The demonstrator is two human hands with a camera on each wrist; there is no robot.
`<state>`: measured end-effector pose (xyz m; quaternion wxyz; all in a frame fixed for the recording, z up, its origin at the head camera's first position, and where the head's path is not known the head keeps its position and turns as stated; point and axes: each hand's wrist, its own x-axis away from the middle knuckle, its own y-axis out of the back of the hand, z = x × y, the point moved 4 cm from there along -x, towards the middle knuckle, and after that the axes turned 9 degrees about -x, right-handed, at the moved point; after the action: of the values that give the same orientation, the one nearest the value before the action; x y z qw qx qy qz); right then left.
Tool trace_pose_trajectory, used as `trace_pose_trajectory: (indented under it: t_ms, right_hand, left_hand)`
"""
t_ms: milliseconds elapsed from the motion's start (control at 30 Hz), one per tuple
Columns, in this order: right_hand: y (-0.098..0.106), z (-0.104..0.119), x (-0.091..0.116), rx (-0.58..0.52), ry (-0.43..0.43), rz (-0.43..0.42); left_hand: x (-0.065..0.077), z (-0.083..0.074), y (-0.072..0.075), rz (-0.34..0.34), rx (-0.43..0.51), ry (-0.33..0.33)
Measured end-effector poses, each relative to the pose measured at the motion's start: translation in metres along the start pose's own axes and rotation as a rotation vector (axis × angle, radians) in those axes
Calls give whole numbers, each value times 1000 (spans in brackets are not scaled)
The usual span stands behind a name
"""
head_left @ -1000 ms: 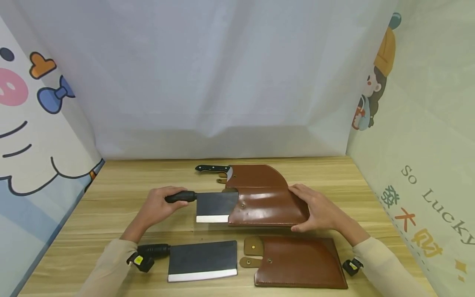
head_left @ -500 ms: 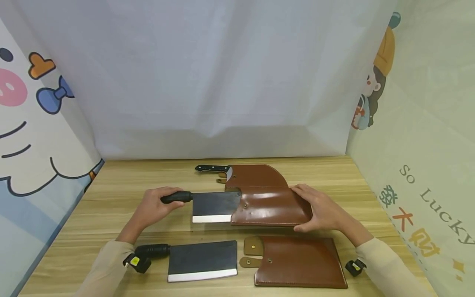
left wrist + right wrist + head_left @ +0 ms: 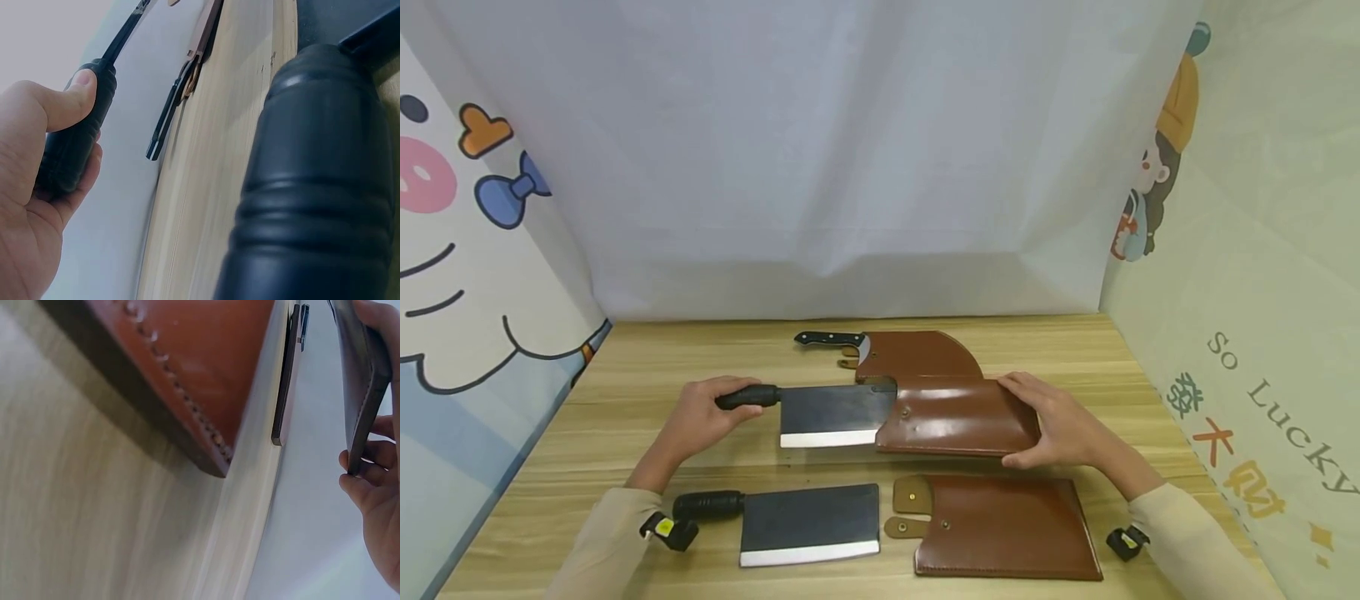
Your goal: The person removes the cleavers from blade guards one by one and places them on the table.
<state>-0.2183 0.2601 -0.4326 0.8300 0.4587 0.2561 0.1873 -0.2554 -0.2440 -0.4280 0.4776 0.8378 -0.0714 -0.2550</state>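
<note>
In the head view my left hand [image 3: 696, 421] grips the black handle [image 3: 747, 397] of a cleaver, thumb laid along it in the left wrist view. Its dark blade [image 3: 831, 408] with a bright edge lies partly inside a brown leather sheath [image 3: 962, 417]; the blade's far part is hidden there. My right hand [image 3: 1060, 425] holds the sheath's closed end, fingers over the back edge and thumb at the front corner. Cleaver and sheath are held above the table [image 3: 625, 358], overlapping a second sheathed knife behind them.
In front lies another cleaver [image 3: 808, 521], blade bare, handle to the left. Beside it rests a second brown sheath [image 3: 1007, 529] with two snap straps. At the back a black-handled knife [image 3: 831, 339] sits in a rounded brown sheath [image 3: 917, 352]. A white cloth [image 3: 850, 167] hangs behind the table.
My left hand has moved left with the cleaver while my right hand has moved right with the sheath. More of the blade shows outside the sheath. The other knives have stayed put.
</note>
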Motion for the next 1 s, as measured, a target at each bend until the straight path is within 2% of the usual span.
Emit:
trace_pose_trajectory:
  t_ms: [667, 1000]
  right_hand:
    - [10, -12, 14, 37, -39, 6]
    - [15, -17, 23, 52, -70, 11]
  left_hand:
    - [5, 10, 12, 7, -25, 50]
    - [10, 18, 16, 8, -58, 46]
